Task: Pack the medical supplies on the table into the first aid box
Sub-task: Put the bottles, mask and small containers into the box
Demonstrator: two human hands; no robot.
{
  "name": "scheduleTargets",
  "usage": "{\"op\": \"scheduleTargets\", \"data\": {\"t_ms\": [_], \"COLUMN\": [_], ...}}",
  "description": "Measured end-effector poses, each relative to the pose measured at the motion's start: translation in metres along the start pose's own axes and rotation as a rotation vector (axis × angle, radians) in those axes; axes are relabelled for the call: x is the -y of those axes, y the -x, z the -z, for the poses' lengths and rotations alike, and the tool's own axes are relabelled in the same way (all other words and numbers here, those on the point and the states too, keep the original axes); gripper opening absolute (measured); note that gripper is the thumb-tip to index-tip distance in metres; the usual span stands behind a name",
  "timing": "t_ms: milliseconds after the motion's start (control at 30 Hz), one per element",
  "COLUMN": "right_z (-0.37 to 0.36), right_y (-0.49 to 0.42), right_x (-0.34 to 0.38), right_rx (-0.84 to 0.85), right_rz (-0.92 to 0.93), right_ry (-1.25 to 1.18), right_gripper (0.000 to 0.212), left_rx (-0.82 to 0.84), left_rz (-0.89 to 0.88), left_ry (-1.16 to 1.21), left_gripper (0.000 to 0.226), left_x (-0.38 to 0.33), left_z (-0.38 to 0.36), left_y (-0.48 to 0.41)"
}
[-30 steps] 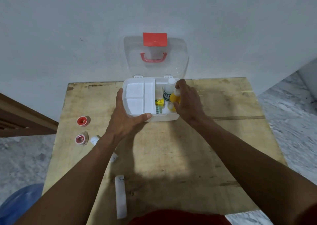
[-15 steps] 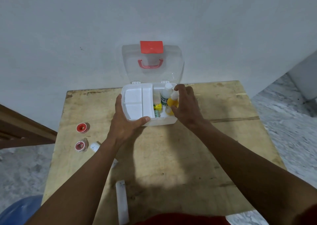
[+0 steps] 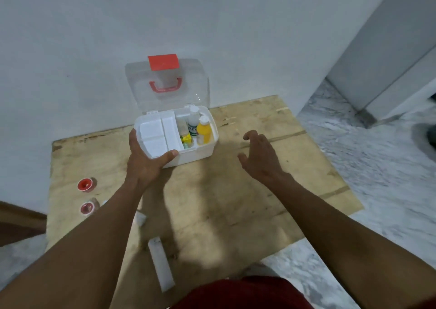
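Left hand point(image 3: 146, 164) gripping the front-left corner of the first aid box point(image 3: 188, 155) at frame centre; right hand point(image 3: 262, 157) hovering open and empty just right of it. Inside, yellow bottle point(image 3: 204, 131) and white bottle point(image 3: 193, 126) standing upright. Red-capped rolls point(image 3: 85, 185) lying at the table's point(image 3: 236, 202) left edge.

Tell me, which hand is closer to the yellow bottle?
Left. The left hand grips the box's near-left corner, near the yellow bottle; the right hand hovers open farther right.

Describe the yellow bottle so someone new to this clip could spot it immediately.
Find the white plastic first aid box with its clear lid raised, at the table's far edge. In its right compartment stand two bottles; the yellow bottle with a white cap is the rightmost, the only yellow-bodied one.
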State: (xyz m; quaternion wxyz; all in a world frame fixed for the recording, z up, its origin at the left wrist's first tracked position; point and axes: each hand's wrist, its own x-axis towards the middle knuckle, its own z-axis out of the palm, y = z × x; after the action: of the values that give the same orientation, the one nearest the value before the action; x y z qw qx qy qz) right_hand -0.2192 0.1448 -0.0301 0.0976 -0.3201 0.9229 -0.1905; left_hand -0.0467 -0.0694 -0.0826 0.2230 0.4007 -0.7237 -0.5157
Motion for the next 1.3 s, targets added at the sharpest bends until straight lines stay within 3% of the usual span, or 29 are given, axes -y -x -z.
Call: {"op": "scheduleTargets", "data": {"t_ms": [333, 433, 567, 767, 867, 967, 1167, 1300], "right_z": [-0.007, -0.011, -0.016, -0.009, -0.006, -0.001, 0.01, 0.002], "right_y": [0.041, 0.032, 0.018, 0.012, 0.008, 0.0, -0.025, -0.036], "right_x": [-0.072, -0.085, -0.096, -0.097, -0.085, -0.053, 0.04, 0.078], "right_rx": [0.095, 0.138, 0.148, 0.186, 0.176, 0.139, -0.1, -0.172], "right_rz": [-0.168, -0.148, -0.087, -0.023, -0.015, 0.044, 0.218, 0.24], "right_ry": [0.165, 0.201, 0.221, 0.282, 0.199, 0.048, -0.257, -0.373], "right_gripper": [0.038, 0.035, 0.015, 0.026, 0.022, 0.033, 0.039, 0.029], "left_rx": [0.005, -0.005, -0.013, -0.031, -0.017, -0.028, -0.017, -0.054], "left_rz": [0.056, 0.053, 0.043, 0.045, 0.057, 0.055, 0.061, 0.051], "left_ry": [-0.028, -0.035, -0.039, -0.01, 0.013, 0.021, 0.067, 0.063], "left_gripper": [0.119, 0.119, 0.118, 0.108, 0.109, 0.111, 0.113, 0.112], "left_x": [-0.003, -0.004, -0.007, -0.006, -0.007, -0.009, -0.01, -0.011], "left_z": [0.002, 0.002, 0.001, -0.002, -0.002, -0.001, 0.0, -0.002], "left_y": [0.001, 0.002, 0.002, 0.003, 0.002, 0.004, 0.003, 0.005]}}
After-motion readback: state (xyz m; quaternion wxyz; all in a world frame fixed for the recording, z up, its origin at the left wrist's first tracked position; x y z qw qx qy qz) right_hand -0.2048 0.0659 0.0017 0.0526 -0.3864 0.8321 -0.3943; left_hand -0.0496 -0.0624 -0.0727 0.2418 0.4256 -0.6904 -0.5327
